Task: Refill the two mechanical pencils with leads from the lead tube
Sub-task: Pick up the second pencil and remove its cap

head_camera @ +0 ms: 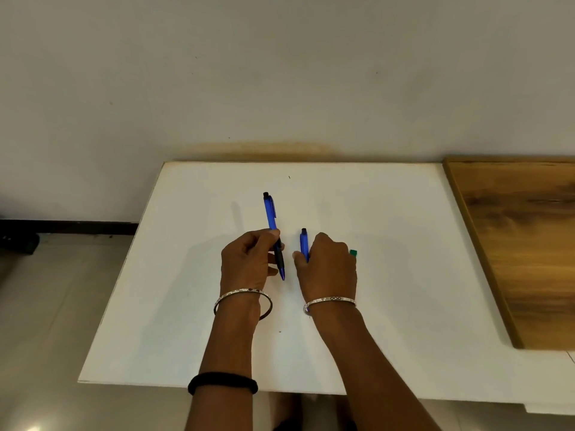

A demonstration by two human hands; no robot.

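Against the pale wall (280, 73) stands the white table (389, 290), the biggest thing I see from my feed, with a wooden board (522, 250) lying along its right side. Over the middle of the table I see both forearms reaching in, each with a silver bangle, and a black band (222, 382) sits further up the left one. My view has the left hand (249, 259) curled around one blue mechanical pencil (271, 217), gripping its dark lower section, cap end pointing away and tip towards me. Just beside it, the right hand (326, 269) is closed over the second blue pencil (304, 244), whose cap end sticks out past the thumb. A small green object (353, 252) peeks from behind the right hand's far side; I cannot tell if it is the lead tube.
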